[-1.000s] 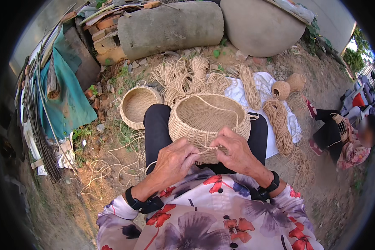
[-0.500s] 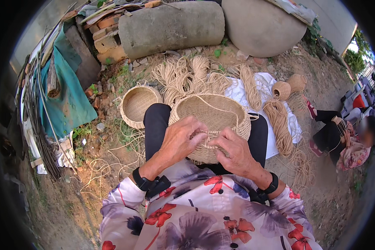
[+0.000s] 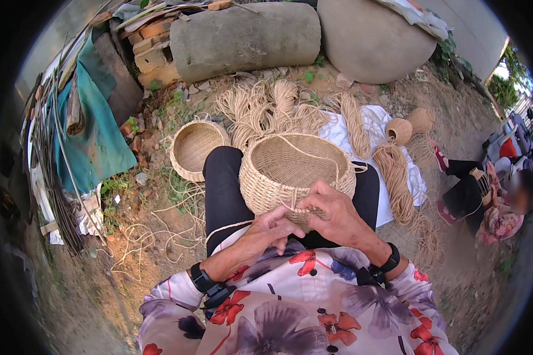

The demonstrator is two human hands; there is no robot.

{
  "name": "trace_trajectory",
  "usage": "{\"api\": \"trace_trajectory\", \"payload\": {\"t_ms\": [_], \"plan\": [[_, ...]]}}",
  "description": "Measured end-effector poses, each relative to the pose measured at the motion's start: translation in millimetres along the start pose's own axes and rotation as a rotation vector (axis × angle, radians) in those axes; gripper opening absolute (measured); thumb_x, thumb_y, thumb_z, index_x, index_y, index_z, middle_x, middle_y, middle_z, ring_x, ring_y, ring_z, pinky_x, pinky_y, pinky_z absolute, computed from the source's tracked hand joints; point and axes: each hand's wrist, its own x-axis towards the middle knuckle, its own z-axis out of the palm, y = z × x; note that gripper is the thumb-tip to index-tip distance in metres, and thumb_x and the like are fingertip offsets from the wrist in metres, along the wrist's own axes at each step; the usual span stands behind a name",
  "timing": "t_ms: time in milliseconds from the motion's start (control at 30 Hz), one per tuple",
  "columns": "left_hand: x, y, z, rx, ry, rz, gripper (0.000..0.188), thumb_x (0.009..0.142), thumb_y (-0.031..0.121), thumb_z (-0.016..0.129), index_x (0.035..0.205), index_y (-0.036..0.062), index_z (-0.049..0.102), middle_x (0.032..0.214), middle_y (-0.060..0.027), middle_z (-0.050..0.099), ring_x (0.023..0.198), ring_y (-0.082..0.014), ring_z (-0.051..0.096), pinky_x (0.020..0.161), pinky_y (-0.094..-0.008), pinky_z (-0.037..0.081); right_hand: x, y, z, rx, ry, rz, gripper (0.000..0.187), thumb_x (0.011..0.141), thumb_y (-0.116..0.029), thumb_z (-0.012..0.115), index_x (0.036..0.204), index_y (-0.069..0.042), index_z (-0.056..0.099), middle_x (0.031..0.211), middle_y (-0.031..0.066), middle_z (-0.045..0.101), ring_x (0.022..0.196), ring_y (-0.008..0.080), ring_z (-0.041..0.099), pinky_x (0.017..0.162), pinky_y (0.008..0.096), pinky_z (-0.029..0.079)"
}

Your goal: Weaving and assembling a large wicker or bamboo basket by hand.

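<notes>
A woven basket [image 3: 296,174] of pale straw rope is being kept on the person's lap, tilted so that its round mouth is facing up and away, toward the far side. It is lying just beyond both hands, and its near wall is being touched by them. The right hand [image 3: 337,216] is being pressed on the near rim, with the fingers closed on the weave; this hand is the nearer one to the basket. The left hand [image 3: 266,234] is being held a little lower and nearer, with the fingers pinched on a thin cord [image 3: 231,226] that is running off to the left. A loose strand [image 3: 314,155] is being carried across the basket's mouth.

A smaller round basket [image 3: 196,149] is lying on the ground to the left. Bundles of rope [image 3: 272,112] are lying farther away, beside a white cloth [image 3: 349,133]. Another person [image 3: 491,198] is sitting at the right.
</notes>
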Motion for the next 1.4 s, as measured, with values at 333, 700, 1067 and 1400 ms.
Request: {"api": "trace_trajectory", "payload": {"t_ms": [333,700,1067,1400], "plan": [[8,0,-3,0.260,0.069,0.030,0.022,0.094,0.020,0.064,0.106,0.0033,0.057,0.078,-0.0037,0.063,0.053,-0.0045,0.050,0.044,-0.0188,0.041,-1,-1,1,-0.017,0.003,0.019,0.026,0.073,-0.001,0.065,0.099,-0.005,0.065,0.092,0.0097,0.052,0.086,0.0267,0.058,0.074,0.0355,0.047],[5,2,-4,0.445,0.245,0.135,0.014,0.093,0.017,0.065,0.092,0.0025,0.065,0.070,-0.0002,0.057,0.058,-0.0070,0.049,0.052,-0.0232,0.041,-1,-3,1,0.016,0.031,-0.008,0.025,0.074,-0.003,0.064,0.099,-0.005,0.062,0.089,0.0105,0.051,0.085,0.0288,0.058,0.074,0.0371,0.046],[-3,5,-4,0.816,0.310,0.475,0.008,0.087,0.006,0.067,0.089,-0.0005,0.065,0.083,-0.0067,0.060,0.078,-0.0156,0.058,0.069,-0.0288,0.046,-1,-2,10,-0.136,0.062,-0.101,0.026,0.074,-0.008,0.074,0.096,-0.006,0.060,0.086,0.0095,0.051,0.079,0.0278,0.058,0.068,0.0380,0.047],[-11,8,1,0.882,0.387,0.541,0.010,0.089,0.008,0.064,0.089,-0.0017,0.061,0.073,-0.0079,0.061,0.065,-0.0144,0.055,0.061,-0.0299,0.046,-1,4,11,-0.181,0.128,-0.191,0.016,0.076,-0.009,0.073,0.089,-0.007,0.065,0.080,0.0074,0.050,0.071,0.0256,0.058,0.061,0.0357,0.047]]}}
